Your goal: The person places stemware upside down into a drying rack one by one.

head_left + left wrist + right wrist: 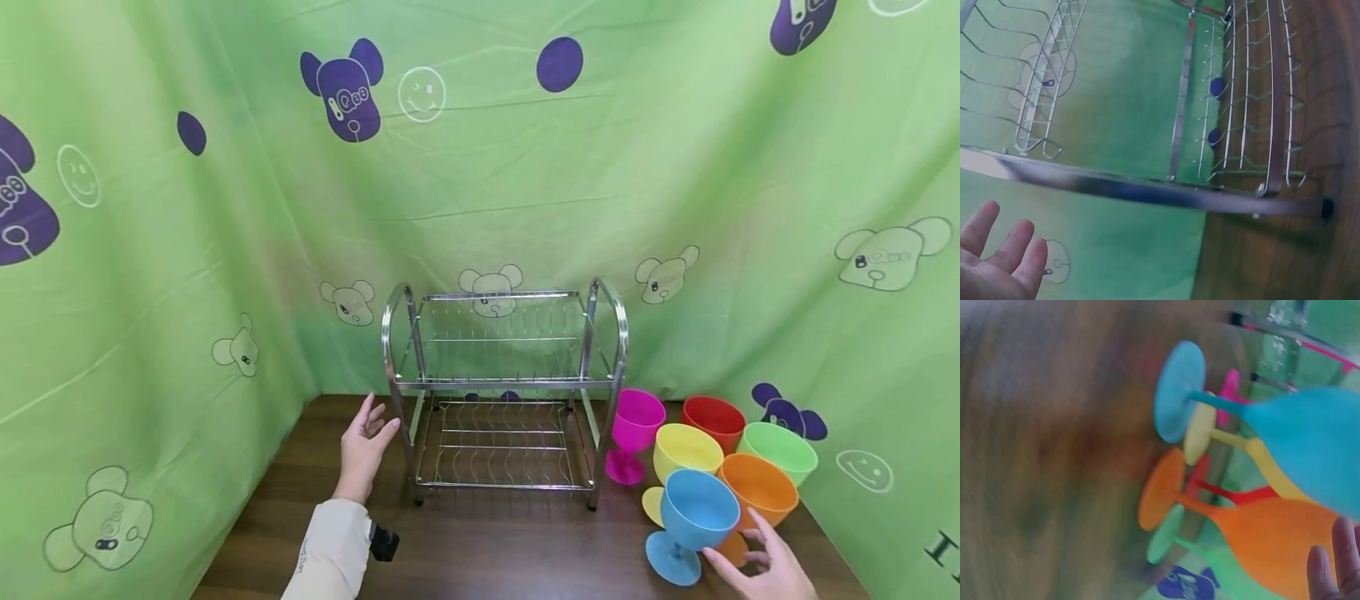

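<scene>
My right hand [772, 564] reaches in at the lower right, fingers spread beside the blue goblet [701, 508] and the orange goblet [759, 485]. In the right wrist view its fingertips [1319, 569] overlap the orange bowl. Around these two stand a yellow goblet [687, 451], a red one [714, 421], a light green one [780, 448] and a magenta one [637, 419], all upright. Left of the metal dish rack [504, 385], my left hand [363, 446] is held up with its fingers loosely extended, close to the rack's side post.
The two-tier rack stands on a dark wooden table [495, 542] in front of a green curtain [487, 192] printed with bear faces. Its right side is close to the magenta goblet. A small black device [384, 543] sits on my left wrist.
</scene>
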Available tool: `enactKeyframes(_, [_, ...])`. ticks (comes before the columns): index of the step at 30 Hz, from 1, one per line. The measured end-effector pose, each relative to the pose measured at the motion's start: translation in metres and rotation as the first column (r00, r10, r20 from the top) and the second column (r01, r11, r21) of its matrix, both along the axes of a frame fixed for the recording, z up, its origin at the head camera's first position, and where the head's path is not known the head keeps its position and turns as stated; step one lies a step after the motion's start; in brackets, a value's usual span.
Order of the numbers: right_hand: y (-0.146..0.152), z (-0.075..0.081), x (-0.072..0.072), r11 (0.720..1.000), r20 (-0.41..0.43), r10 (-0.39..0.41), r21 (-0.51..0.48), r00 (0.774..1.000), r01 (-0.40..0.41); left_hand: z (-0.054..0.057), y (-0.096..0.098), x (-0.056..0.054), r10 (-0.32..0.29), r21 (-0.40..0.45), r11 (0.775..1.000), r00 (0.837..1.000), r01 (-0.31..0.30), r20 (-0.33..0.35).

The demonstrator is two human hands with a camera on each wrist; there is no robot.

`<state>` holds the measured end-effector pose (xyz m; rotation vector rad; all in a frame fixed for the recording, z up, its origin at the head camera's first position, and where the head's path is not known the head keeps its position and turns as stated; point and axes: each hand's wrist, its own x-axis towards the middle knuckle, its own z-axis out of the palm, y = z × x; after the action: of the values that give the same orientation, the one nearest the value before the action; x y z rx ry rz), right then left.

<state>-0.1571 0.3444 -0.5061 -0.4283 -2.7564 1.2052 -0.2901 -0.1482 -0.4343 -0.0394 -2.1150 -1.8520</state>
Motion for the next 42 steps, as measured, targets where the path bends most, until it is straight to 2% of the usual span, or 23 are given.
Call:
enactKeyframes(2, [-0.005,-0.007,-0.001,1.000,-0.077,0.001,-0.005,0.997,-0.001,-0.001,0.003,-0.001,0.002,0.027,1.000,1.000,-0.002,0.005])
enactKeyframes(5, [-0.012,-0.016,-0.003,1.000,-0.202,0.007,0.007,0.979,-0.006,-0.002,0.008,-0.002,0.003,0.051,0.999,1.000,-0.003,0.011])
enactKeyframes(9, [-0.020,-0.024,-0.008,1.000,-0.278,-0.016,-0.014,0.960,0.013,-0.002,0.014,-0.006,0.010,0.070,0.997,1.000,-0.010,0.001])
enactKeyframes(13, [-0.028,-0.026,-0.011,0.994,-0.272,-0.089,-0.092,0.958,0.067,-0.002,0.018,-0.009,0.019,0.074,0.997,1.000,-0.018,-0.008])
enactKeyframes(17, [-0.037,-0.030,-0.014,0.978,-0.235,-0.166,-0.163,0.958,0.129,-0.005,0.021,-0.009,0.053,0.075,0.996,0.999,-0.053,0.006])
enactKeyframes(21, [-0.045,-0.035,-0.019,0.961,-0.214,-0.226,-0.209,0.950,0.182,-0.012,0.023,-0.004,0.090,0.104,0.991,0.996,-0.088,-0.016])
enactKeyframes(25, [-0.051,-0.039,-0.026,0.937,-0.184,-0.284,-0.261,0.941,0.232,-0.024,0.028,0.005,0.124,0.135,0.984,0.990,-0.115,-0.059])
enactKeyframes(31, [-0.056,-0.043,-0.029,0.900,-0.145,-0.371,-0.302,0.917,0.316,-0.038,0.035,0.017,0.172,0.082,0.983,0.977,-0.163,-0.123])
enactKeyframes(35, [-0.059,-0.043,-0.029,0.879,-0.104,-0.409,-0.312,0.906,0.361,-0.047,0.039,0.023,0.168,0.032,0.986,0.974,-0.165,-0.152])
enactKeyframes(38, [-0.062,-0.043,-0.028,0.867,-0.104,-0.423,-0.335,0.900,0.369,-0.055,0.041,0.028,0.144,-0.013,0.989,0.974,-0.149,-0.173])
enactKeyframes(42, [-0.067,-0.044,-0.027,0.872,-0.176,-0.410,-0.363,0.895,0.328,-0.063,0.045,0.031,0.080,-0.092,0.990,0.973,-0.102,-0.218])
